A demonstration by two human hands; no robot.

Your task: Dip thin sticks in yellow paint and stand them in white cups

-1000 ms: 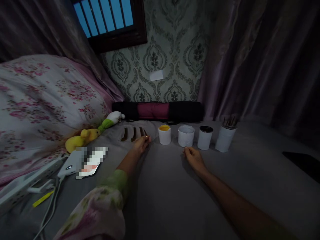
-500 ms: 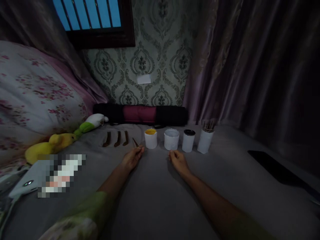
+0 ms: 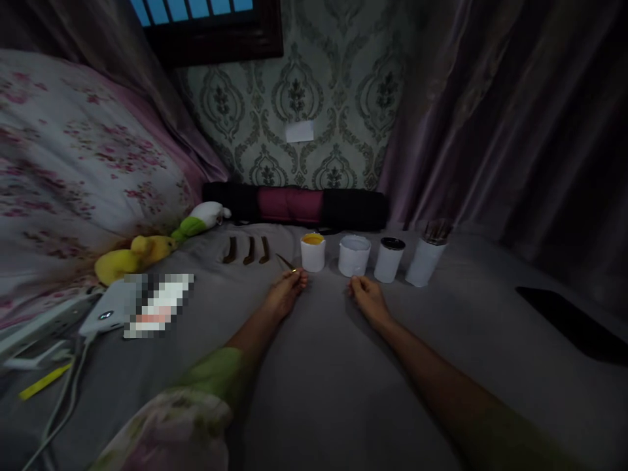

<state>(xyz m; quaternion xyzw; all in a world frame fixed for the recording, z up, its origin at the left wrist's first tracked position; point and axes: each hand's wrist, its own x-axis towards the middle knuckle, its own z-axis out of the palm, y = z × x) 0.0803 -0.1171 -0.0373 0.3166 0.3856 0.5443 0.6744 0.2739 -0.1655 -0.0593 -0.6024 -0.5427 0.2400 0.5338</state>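
Four pots (image 3: 313,259), three brown pieces (image 3: 250,250) (plus two hands (image 3: 286,294)).

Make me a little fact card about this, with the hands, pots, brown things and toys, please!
Left hand: holding a thin pointed stick
Right hand: curled, near the wide white pot; can't see if it holds anything
Other pots: white pot with yellow inside, narrow dark-topped pot, pot of sticks
Brown bent pieces: three, side by side, left of the pots
Toys: yellow soft toy, green-and-white soft toy
Behind: black and dark-pink roll
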